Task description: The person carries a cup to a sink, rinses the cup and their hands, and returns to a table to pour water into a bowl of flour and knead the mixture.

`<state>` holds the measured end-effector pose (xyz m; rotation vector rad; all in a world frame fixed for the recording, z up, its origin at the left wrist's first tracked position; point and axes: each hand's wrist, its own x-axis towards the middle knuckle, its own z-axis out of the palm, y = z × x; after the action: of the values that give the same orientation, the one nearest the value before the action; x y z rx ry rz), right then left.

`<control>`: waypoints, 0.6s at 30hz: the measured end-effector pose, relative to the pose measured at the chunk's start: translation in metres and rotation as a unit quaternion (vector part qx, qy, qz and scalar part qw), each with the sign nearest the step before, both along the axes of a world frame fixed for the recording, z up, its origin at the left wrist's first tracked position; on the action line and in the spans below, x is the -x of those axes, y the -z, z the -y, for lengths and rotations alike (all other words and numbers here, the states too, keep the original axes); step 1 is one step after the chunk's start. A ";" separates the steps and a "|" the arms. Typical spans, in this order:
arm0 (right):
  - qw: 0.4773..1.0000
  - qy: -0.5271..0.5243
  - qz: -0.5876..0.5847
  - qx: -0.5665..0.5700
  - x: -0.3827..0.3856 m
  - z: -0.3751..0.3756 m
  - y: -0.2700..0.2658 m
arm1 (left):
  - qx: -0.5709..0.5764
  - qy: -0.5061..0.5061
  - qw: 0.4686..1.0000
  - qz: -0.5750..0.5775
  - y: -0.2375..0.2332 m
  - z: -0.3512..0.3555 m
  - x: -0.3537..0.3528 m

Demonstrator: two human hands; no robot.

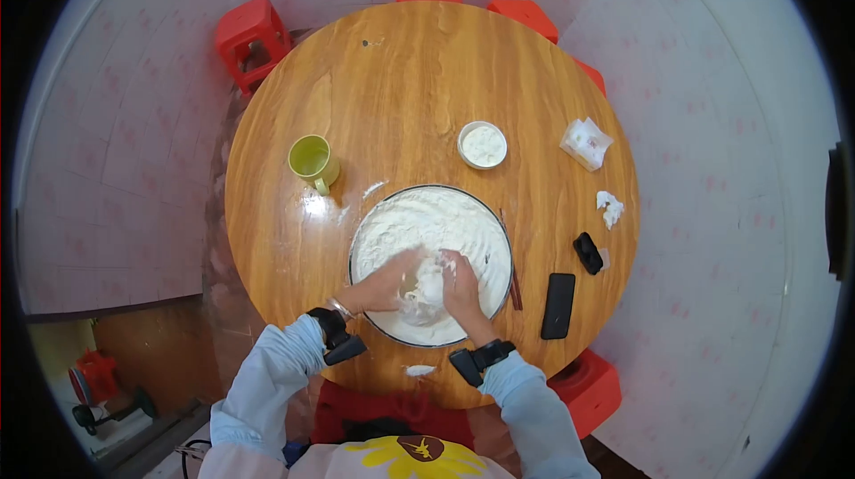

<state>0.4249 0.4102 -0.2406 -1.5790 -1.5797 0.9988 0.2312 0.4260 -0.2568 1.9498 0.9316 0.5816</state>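
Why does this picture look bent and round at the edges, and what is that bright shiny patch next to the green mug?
Head view: a fisheye lens bows the tiled floor and blacks out the corners; the table in the centre looks least warped. Same view: the patch below the green mug is glare on glossy wood.

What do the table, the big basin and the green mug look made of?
Table: wood under a glossy varnish, judging by the grain and glare. Basin: probably metal, from its thin dark rim; flour hides the inside. Mug: smooth yellow-green, either glazed ceramic or plastic, can't tell which.
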 end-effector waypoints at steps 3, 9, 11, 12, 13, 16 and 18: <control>0.992 -0.042 0.076 -0.088 0.000 0.019 -0.007 | -0.026 0.065 0.995 -0.065 -0.001 0.017 -0.005; 0.954 -0.101 0.243 -0.147 0.023 0.041 -0.017 | -0.031 0.014 0.994 -0.108 -0.002 0.031 -0.007; 0.942 -0.107 0.272 -0.162 0.032 0.035 -0.017 | -0.033 -0.016 0.994 -0.101 0.005 0.029 -0.007; 0.930 -0.112 0.302 -0.178 0.035 0.031 -0.016 | -0.030 -0.015 0.994 -0.102 0.008 0.029 -0.007; 0.931 -0.112 0.301 -0.175 0.036 0.027 -0.013 | -0.024 -0.044 0.995 -0.091 0.012 0.028 -0.008; 0.929 -0.102 0.301 -0.192 0.035 0.014 0.002 | -0.001 -0.093 0.990 -0.108 0.023 0.026 -0.012; 0.949 -0.092 0.255 -0.159 0.030 0.003 0.005 | 0.012 -0.115 0.984 -0.135 0.024 0.021 -0.016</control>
<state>0.3944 0.4074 -0.2460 -1.5512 -2.1451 0.3970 0.2473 0.4050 -0.2804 1.9440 1.3393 0.4379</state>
